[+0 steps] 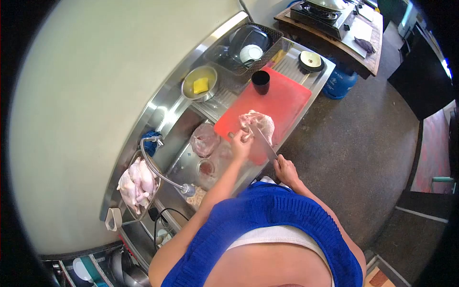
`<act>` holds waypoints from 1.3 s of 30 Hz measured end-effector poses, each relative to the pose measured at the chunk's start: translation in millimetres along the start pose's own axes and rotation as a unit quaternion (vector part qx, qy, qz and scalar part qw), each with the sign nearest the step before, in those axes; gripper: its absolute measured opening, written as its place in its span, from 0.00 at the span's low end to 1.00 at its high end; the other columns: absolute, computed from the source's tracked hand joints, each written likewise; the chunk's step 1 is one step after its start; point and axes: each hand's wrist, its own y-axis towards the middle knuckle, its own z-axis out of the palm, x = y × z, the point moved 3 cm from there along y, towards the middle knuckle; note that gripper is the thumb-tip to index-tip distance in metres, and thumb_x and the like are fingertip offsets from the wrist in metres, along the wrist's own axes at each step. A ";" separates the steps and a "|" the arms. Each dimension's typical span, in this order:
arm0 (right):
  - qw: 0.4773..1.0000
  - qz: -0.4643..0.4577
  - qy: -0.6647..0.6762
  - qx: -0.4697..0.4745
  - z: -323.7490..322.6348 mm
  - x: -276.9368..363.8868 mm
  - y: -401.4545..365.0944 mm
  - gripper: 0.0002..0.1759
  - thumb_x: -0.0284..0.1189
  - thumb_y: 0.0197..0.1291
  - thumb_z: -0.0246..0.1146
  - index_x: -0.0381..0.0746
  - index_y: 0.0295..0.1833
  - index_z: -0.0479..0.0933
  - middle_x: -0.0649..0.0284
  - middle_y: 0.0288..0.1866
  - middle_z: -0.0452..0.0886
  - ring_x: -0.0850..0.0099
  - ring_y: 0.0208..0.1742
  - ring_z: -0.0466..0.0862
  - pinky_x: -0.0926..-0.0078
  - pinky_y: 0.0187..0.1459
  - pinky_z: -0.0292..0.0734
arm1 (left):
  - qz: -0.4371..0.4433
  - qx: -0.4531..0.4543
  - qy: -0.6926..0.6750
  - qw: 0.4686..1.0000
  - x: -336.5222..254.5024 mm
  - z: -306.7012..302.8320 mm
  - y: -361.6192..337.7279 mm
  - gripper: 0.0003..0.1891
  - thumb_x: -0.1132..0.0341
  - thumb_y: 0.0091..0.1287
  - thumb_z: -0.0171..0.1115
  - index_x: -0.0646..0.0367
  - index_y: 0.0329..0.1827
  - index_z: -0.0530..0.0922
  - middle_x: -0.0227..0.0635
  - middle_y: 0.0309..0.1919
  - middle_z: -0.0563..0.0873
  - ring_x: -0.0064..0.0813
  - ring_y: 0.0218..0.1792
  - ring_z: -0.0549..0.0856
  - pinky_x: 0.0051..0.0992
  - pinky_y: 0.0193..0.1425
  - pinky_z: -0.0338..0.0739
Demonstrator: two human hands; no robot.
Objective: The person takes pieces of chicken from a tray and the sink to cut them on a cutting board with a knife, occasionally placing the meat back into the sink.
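Note:
A piece of raw chicken (pixel 262 123) lies on the red cutting board (pixel 287 91) beside the sink. My right hand (pixel 287 171) is wrapped round the handle of a kitchen knife (pixel 264 143), whose blade rests against the chicken. At the chicken's near left edge, my left hand (pixel 240 143) grips the meat with its fingers closed. A black cup (pixel 260 82) stands farther back on the same board.
The sink holds a clear plastic bag (pixel 204 140). Whole raw chickens (pixel 138 184) fill a tray at the left, near the flexible faucet (pixel 158 170). A metal bowl (pixel 199 95) contains a yellow sponge (pixel 201 85). Behind are a dish rack (pixel 248 45) and a gas stove (pixel 320 19).

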 end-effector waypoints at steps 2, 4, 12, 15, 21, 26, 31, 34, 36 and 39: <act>1.000 -0.008 -0.011 -0.008 -2.2 1.2 2.5 0.14 0.35 0.69 0.55 0.33 0.36 0.67 0.39 0.28 0.79 0.38 0.34 0.80 0.42 0.36 0.72 | -0.010 0.009 -0.037 0.999 3.4 0.1 -3.0 0.07 0.71 0.57 0.70 0.63 0.32 0.79 0.36 0.27 0.85 0.26 0.32 0.85 0.28 0.38 0.76; 0.999 -0.012 -0.036 0.003 -7.4 5.6 4.3 0.15 0.36 0.69 0.55 0.34 0.37 0.67 0.39 0.28 0.79 0.38 0.34 0.80 0.42 0.36 0.73 | -0.020 0.018 -0.074 0.997 -2.0 -1.7 -6.1 0.06 0.72 0.59 0.69 0.63 0.33 0.80 0.34 0.26 0.85 0.22 0.32 0.84 0.25 0.37 0.76; 0.996 -0.031 -0.078 0.043 -16.7 9.7 13.7 0.14 0.38 0.68 0.53 0.36 0.41 0.70 0.38 0.30 0.81 0.38 0.36 0.82 0.39 0.41 0.75 | -0.053 0.016 -0.057 0.997 9.4 -5.6 -12.1 0.04 0.70 0.68 0.65 0.61 0.37 0.81 0.28 0.29 0.87 0.14 0.27 0.82 0.20 0.30 0.77; 0.994 -0.041 -0.087 0.056 -17.0 14.2 19.3 0.14 0.38 0.68 0.52 0.36 0.43 0.71 0.38 0.32 0.81 0.39 0.38 0.83 0.39 0.42 0.76 | -0.059 0.008 -0.086 0.995 8.5 -4.8 -15.3 0.04 0.70 0.68 0.65 0.61 0.37 0.82 0.29 0.29 0.87 0.14 0.27 0.82 0.19 0.30 0.77; 0.988 -0.045 -0.126 0.078 -13.2 42.4 49.9 0.16 0.39 0.70 0.49 0.37 0.50 0.71 0.38 0.38 0.82 0.40 0.43 0.83 0.41 0.45 0.76 | -0.021 -0.012 -0.052 0.998 24.4 -1.5 -16.7 0.03 0.71 0.67 0.66 0.61 0.36 0.81 0.30 0.30 0.88 0.15 0.29 0.83 0.20 0.31 0.77; 0.986 -0.076 -0.128 0.073 -20.2 34.9 54.0 0.19 0.40 0.69 0.49 0.41 0.57 0.73 0.40 0.39 0.83 0.41 0.44 0.84 0.43 0.47 0.77 | -0.031 -0.034 -0.075 0.996 32.8 -2.7 -17.6 0.04 0.71 0.64 0.68 0.61 0.34 0.82 0.29 0.30 0.87 0.16 0.30 0.82 0.22 0.35 0.76; 0.978 -0.063 -0.166 0.113 -21.1 11.1 52.9 0.16 0.40 0.68 0.51 0.42 0.53 0.73 0.40 0.37 0.83 0.41 0.41 0.84 0.43 0.46 0.77 | -0.092 -0.022 -0.079 0.992 30.3 -6.2 -22.3 0.06 0.68 0.60 0.71 0.61 0.33 0.82 0.29 0.30 0.86 0.17 0.32 0.80 0.24 0.39 0.74; 0.976 -0.084 -0.162 0.116 -3.0 20.7 75.3 0.17 0.39 0.68 0.52 0.41 0.55 0.72 0.40 0.35 0.82 0.41 0.40 0.83 0.42 0.44 0.76 | -0.070 -0.036 -0.101 0.992 25.9 -7.2 -24.4 0.05 0.70 0.59 0.70 0.60 0.33 0.82 0.28 0.29 0.85 0.17 0.31 0.79 0.23 0.38 0.73; 0.978 -0.082 -0.150 0.118 2.1 34.9 79.1 0.17 0.40 0.68 0.51 0.40 0.55 0.72 0.39 0.35 0.82 0.41 0.41 0.83 0.42 0.45 0.76 | -0.049 -0.044 -0.084 0.994 25.6 -10.3 -24.1 0.03 0.72 0.60 0.68 0.60 0.33 0.81 0.28 0.27 0.85 0.16 0.30 0.78 0.22 0.36 0.72; 0.974 -0.005 -0.152 0.167 -2.8 37.1 68.3 0.20 0.42 0.69 0.47 0.38 0.53 0.72 0.36 0.43 0.82 0.38 0.48 0.83 0.42 0.51 0.76 | -0.062 -0.053 -0.101 0.991 31.8 -9.3 -24.2 0.02 0.73 0.60 0.66 0.60 0.33 0.80 0.28 0.26 0.84 0.15 0.29 0.77 0.22 0.34 0.72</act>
